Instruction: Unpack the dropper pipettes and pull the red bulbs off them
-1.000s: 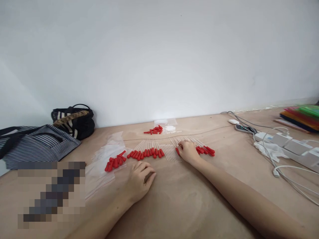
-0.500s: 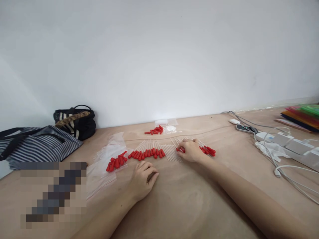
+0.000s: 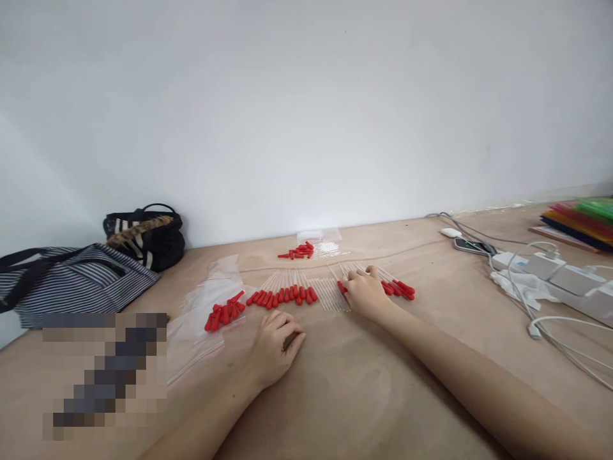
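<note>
Clear thin droppers with red rubber bulbs lie in rows on the tan table [image 3: 364, 396]. My right hand [image 3: 364, 292] rests on the right-hand row of red-bulbed droppers [image 3: 400, 289], its fingers curled over their glass stems. My left hand [image 3: 276, 345] lies on the table in a loose fist, just in front of the middle row of droppers [image 3: 283, 294]; what it holds, if anything, is hidden. A bare bundle of clear tubes [image 3: 329, 294] lies between the two rows. Loose red bulbs [image 3: 223, 313] sit on a clear plastic bag [image 3: 201, 319] at the left.
A small pile of red bulbs [image 3: 297, 251] and a small bag lie near the wall. Two striped bags [image 3: 71, 278] sit at the far left. At the right are a power strip with chargers and cables [image 3: 550, 281], a phone [image 3: 472, 246] and coloured folders [image 3: 582, 220].
My right hand has shifted its fingers slightly over the right row of droppers. My left hand has stayed in place.
</note>
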### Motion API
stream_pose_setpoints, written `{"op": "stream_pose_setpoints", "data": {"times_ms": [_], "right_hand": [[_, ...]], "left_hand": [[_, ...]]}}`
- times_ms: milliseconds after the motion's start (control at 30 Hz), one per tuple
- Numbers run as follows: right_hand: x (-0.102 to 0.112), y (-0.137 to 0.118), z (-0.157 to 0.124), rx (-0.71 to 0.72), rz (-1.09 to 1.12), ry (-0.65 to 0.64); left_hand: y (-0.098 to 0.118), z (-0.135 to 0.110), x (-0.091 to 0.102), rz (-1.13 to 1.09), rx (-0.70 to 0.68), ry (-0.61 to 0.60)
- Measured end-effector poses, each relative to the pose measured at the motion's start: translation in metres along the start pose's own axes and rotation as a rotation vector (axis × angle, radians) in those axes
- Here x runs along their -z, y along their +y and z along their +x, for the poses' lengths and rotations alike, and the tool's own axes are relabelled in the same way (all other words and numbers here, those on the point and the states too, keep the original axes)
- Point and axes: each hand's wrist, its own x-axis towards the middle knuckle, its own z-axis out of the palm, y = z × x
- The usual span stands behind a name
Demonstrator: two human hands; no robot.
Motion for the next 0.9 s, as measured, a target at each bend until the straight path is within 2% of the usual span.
{"op": "stream_pose_setpoints", "data": {"times_ms": [200, 500, 700, 800, 900], "right_hand": [[0.002, 0.002, 0.002, -0.028, 0.091, -0.021], [-0.007, -0.008, 0.010, -0.101, 0.112, 0.046], [-0.007, -0.015, 0.007, -0.214, 0.141, 0.095], [-0.004, -0.013, 0.008, -0.321, 0.274, 0.127], [-0.002, -0.006, 0.005, -0.421, 0.531, 0.216]], "left_hand": [[-0.001, 0.000, -0.001, -0.006, -0.003, -0.005], [0.001, 0.001, 0.001, -0.018, -0.004, -0.011], [0.001, 0.002, 0.000, -0.024, 0.000, -0.014], [0.001, 0.001, 0.001, -0.028, -0.002, -0.011], [0.001, 0.001, 0.002, -0.071, -0.002, 0.011]]}}
